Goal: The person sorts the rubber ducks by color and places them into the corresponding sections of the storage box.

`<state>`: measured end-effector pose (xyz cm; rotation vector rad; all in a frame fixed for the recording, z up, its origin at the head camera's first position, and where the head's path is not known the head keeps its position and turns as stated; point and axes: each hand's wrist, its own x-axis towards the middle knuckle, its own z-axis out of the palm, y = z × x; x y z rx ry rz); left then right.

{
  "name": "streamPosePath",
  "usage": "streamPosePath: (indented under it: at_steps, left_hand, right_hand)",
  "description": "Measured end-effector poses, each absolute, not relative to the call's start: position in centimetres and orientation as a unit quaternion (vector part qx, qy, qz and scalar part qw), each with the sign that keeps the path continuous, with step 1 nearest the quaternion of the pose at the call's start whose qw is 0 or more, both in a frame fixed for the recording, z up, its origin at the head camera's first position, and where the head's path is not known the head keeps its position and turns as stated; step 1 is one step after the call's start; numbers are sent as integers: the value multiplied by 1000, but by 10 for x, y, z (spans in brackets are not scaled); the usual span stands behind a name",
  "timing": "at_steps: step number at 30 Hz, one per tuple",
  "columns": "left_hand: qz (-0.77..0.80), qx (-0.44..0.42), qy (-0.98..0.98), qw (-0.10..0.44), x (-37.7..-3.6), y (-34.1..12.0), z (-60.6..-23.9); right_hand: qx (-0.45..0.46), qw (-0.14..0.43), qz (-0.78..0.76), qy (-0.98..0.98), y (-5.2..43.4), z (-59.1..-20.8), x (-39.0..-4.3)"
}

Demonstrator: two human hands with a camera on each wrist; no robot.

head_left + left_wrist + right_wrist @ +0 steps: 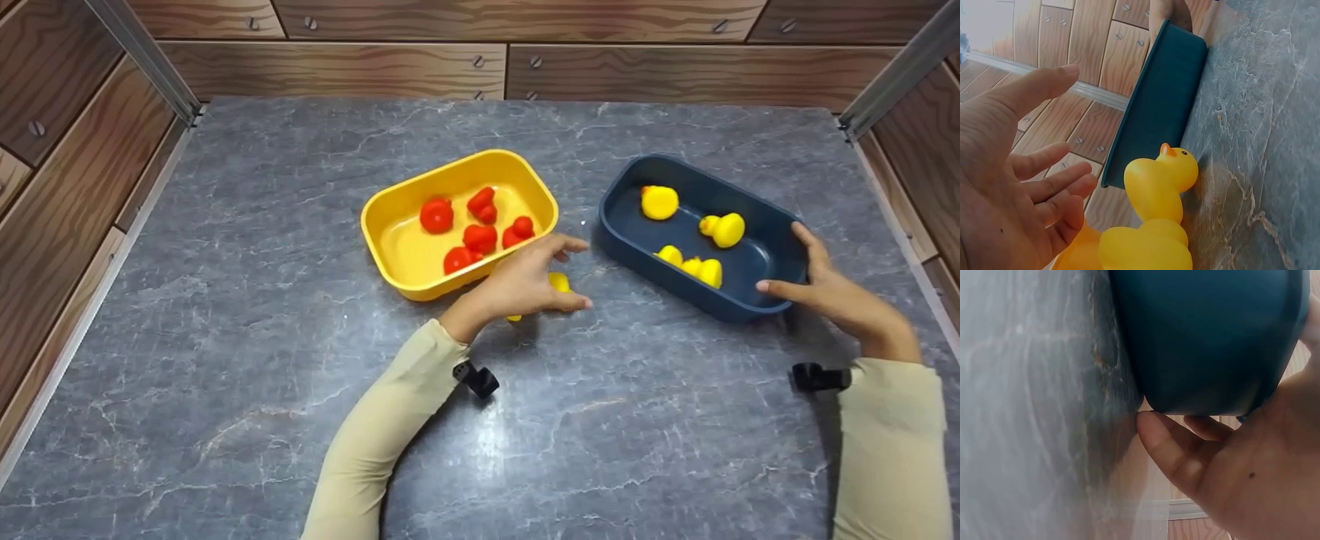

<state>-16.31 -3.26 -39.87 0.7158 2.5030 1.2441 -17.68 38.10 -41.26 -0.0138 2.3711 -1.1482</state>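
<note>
A yellow rubber duck stands on the grey stone table between two trays. My left hand hovers over it with fingers spread and relaxed, not touching it. In the left wrist view another rounded yellow shape sits right beside the duck. My right hand grips the near right corner of the dark blue tray, thumb on its near wall and fingers on its end rim. Several yellow ducks lie in it.
A yellow tray left of the blue one holds several red ducks. Wood-panelled walls close in the table at the back and both sides. Bare table surface stretches to the left and front.
</note>
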Motion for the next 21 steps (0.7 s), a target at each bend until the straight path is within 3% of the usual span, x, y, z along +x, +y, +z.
streamPosePath:
  at_steps: [21]
  left_hand:
    - [291, 239, 918, 121, -164, -30, -410]
  right_hand:
    - [-12, 249, -437, 864, 382, -414, -177]
